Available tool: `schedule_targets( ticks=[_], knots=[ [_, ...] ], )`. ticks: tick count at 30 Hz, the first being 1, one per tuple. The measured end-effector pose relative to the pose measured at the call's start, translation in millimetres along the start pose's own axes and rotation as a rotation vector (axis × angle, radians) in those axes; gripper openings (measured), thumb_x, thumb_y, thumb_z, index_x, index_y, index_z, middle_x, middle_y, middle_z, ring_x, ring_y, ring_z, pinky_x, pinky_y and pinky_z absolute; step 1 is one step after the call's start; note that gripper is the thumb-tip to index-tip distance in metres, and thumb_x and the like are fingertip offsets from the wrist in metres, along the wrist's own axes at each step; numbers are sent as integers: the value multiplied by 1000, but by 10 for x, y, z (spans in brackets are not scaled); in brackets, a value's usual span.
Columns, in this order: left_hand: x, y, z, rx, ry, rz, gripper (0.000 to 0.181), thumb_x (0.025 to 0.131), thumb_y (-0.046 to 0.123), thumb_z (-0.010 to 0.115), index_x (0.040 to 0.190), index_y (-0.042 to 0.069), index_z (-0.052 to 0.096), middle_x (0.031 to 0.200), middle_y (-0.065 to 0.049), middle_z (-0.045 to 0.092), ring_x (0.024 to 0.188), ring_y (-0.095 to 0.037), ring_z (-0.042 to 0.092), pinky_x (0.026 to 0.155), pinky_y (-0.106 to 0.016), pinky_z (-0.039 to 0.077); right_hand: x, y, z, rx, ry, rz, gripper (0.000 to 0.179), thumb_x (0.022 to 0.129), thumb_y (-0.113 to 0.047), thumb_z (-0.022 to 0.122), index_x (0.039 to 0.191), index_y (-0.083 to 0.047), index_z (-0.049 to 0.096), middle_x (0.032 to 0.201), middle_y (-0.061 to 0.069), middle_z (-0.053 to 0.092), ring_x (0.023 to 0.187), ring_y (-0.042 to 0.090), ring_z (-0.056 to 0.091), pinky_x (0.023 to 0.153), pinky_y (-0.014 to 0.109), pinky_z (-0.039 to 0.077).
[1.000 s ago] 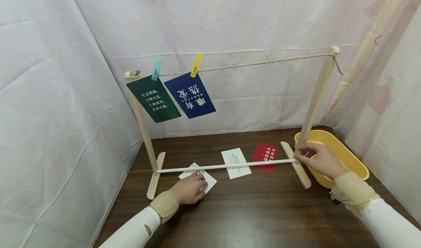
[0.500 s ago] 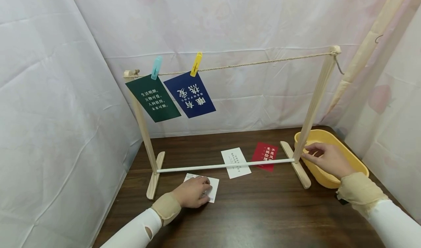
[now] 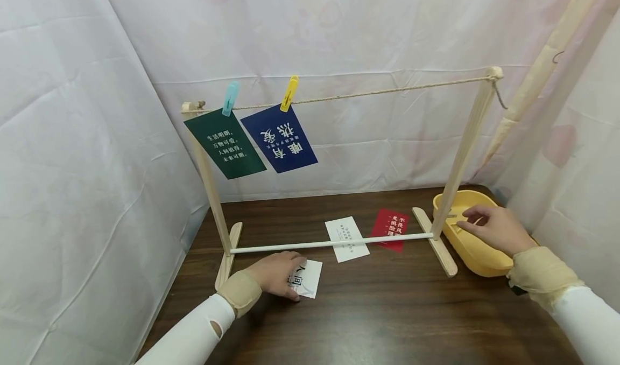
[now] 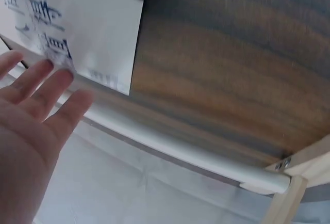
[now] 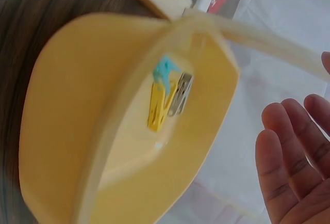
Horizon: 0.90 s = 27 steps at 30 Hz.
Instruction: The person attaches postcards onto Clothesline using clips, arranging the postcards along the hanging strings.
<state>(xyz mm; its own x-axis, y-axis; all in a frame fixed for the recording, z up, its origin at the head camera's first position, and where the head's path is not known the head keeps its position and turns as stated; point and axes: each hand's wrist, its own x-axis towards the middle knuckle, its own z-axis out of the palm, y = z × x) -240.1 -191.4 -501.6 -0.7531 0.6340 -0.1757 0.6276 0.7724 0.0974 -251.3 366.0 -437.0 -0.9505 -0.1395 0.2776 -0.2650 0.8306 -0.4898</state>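
The left hand point(image 4: 31, 126) had its fingers apart by the edge of a white paper card point(image 4: 105, 35) with dark writing; a brown wooden table point(image 4: 221, 69) showed beside it; a round white bar point(image 4: 170, 144) met a pale wooden stand point(image 4: 314, 163); whitish cloth point(image 4: 129, 182) showed past the bar.

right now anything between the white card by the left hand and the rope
In the head view, the low white bar crosses between card and rope; above it, nothing visible blocks the rope's right stretch.
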Motion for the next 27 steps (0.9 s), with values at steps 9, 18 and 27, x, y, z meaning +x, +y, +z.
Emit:
schedule_targets(
  ticks=[9,18,27],
  knots=[
    [40,-85,-44,25,-47,-26,92,71,47,99,148,14,61,131,-1,68,120,-18,65,108,-40,55,108,218,-102,-40,-98,34,41,101,-29,77,119,7,74,97,12,78,81,20,71,66,30,54],
    [47,-90,-61,56,-33,-31,95,68,51,103,146,15,62,130,-2,66,123,-23,63,105,-41,57,279,210,-191,-112,-157,16,42,101,-29,76,121,8,73,98,14,77,82,23,72,69,38,56],
    [43,-58,-162,120,22,-14,81,71,53,101,134,15,68,119,0,64,108,-18,59,98,-40,58,475,266,-167,-226,-230,-28,40,94,-25,80,117,7,73,98,17,77,90,35,73,79,57,59]
  ],
)
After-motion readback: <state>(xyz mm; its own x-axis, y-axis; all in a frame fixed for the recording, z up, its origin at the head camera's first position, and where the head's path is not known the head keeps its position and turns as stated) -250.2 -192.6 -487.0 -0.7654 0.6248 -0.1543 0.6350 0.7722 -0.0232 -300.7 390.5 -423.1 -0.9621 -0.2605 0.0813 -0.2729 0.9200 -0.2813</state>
